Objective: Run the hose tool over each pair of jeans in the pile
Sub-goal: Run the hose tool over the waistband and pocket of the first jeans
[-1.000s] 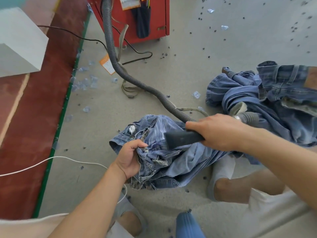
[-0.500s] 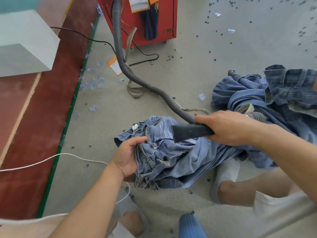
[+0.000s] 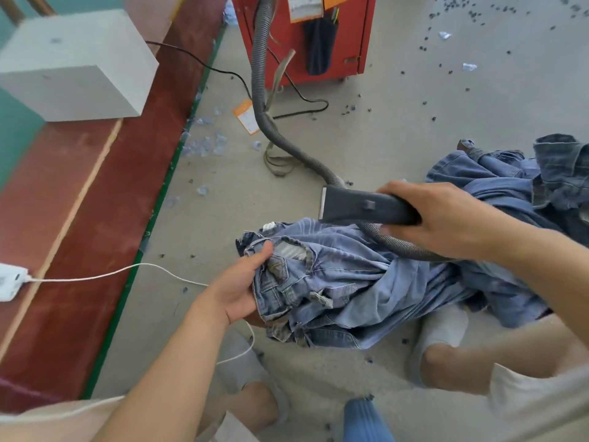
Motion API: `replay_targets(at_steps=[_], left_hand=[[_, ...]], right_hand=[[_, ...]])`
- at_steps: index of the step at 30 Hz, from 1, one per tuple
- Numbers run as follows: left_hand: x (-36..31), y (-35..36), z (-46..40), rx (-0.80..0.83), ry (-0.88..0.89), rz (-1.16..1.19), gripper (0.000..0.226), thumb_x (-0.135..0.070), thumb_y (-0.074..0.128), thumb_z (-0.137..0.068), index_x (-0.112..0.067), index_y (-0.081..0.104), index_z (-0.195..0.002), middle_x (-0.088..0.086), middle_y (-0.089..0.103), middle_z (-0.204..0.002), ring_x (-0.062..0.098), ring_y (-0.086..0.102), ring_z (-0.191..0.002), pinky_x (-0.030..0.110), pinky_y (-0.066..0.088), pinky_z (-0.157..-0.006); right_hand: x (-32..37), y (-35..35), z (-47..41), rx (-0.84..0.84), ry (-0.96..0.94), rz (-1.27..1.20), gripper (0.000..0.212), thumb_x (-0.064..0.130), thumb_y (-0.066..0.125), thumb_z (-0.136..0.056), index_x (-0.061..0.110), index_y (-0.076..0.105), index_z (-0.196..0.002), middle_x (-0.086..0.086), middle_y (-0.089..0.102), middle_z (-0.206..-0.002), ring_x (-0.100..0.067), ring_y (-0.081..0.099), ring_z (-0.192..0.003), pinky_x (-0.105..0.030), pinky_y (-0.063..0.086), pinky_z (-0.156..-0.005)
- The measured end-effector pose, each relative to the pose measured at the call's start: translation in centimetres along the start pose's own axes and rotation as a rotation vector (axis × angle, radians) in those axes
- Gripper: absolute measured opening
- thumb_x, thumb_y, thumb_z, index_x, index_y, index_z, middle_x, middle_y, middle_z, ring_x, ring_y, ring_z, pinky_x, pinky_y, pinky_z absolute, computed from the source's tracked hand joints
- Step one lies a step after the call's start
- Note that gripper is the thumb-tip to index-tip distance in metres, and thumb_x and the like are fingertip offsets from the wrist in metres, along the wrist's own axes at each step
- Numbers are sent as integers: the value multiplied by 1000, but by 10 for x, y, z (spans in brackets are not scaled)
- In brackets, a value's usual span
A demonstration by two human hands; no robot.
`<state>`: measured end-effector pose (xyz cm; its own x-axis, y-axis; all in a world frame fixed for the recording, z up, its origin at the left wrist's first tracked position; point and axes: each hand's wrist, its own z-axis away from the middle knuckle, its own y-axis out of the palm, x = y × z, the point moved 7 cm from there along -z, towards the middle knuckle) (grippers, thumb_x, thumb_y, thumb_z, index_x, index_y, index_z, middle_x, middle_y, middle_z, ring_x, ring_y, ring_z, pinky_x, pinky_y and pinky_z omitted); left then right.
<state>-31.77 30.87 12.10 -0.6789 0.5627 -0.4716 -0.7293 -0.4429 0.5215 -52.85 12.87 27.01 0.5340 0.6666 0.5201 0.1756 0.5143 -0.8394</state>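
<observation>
The right hand [image 3: 446, 218] grips the nozzle [image 3: 360, 207], its long axis pointing left, mouth hanging just above and beyond the bunched jeans [image 3: 334, 282] on the floor. The left hand [image 3: 242, 288] clutches their waistband (the nearer edge), so the next pass lies down and toward the person.

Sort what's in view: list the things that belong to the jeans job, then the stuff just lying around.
Part of the job:
left hand gripping the jeans
right hand holding the hose tool
grey hose
red machine
jeans pile

Just lying about:
white box
white cable
orange tag
plastic scraps
</observation>
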Motion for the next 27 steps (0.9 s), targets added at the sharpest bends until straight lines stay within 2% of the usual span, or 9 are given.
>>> replay_targets(at_steps=[3,7,11,14,16,19,22,24,27], left_hand=[[4,-3,-1,-20,-12,1,59,-46,49,-100,-5,57,-141,23,63,-138,37,63,-126,49,59,-93],[4,-5,-4,-35,-20,5,60,-47,42,-105,-4,52,-145,24,61,-140,39,60,-130,53,50,-108],[1,1,-7,-25,-1,-1,59,-47,40,-106,-4,53,-144,23,62,-139,38,61,-129,52,52,-105],[0,4,-7,-2,8,-10,59,-47,39,-107,-2,53,-143,25,61,-140,39,60,-130,52,53,-104],[0,5,-7,8,4,-17,60,-48,38,-108,-3,54,-144,25,61,-140,40,60,-130,53,53,-104],[0,4,-3,35,13,4,60,-50,39,-106,-7,55,-145,23,60,-142,39,59,-131,53,54,-103],[-1,8,2,94,21,68,63,-54,36,-107,-8,59,-144,21,55,-147,39,55,-136,53,51,-105],[0,12,4,139,20,103,67,-57,29,-108,-8,58,-144,22,51,-151,40,50,-139,54,48,-109],[-3,17,5,156,33,130,71,-59,26,-107,-7,53,-148,23,50,-152,42,49,-140,56,43,-114]], right_hand=[[-9,1,0,99,22,83,30,42,68,-90,46,53,-116,18,63,-94,-12,61,-87,-35,48,-75],[-8,24,8,282,8,317,29,41,64,-92,49,51,-116,23,63,-103,-10,60,-93,-42,54,-80],[15,54,12,372,-81,325,29,45,60,-93,49,48,-119,22,62,-105,-11,62,-95,-41,55,-80],[40,67,11,358,-167,257,36,44,59,-91,48,48,-125,20,62,-108,-10,62,-96,-40,54,-81],[48,58,8,297,-187,176,37,47,60,-92,49,49,-127,22,64,-108,-6,61,-94,-34,53,-79],[32,30,1,148,-111,60,36,50,64,-90,49,52,-124,24,64,-99,-2,61,-87,-28,48,-76],[4,6,-3,-1,-13,75,33,48,69,-91,48,53,-121,25,60,-87,-9,61,-82,-28,42,-70],[-8,4,-4,17,37,129,31,48,69,-92,48,52,-119,21,59,-87,-14,61,-84,-32,43,-72],[-7,13,-4,154,52,232,34,45,66,-91,52,51,-120,19,63,-95,-16,62,-90,-42,53,-79]])
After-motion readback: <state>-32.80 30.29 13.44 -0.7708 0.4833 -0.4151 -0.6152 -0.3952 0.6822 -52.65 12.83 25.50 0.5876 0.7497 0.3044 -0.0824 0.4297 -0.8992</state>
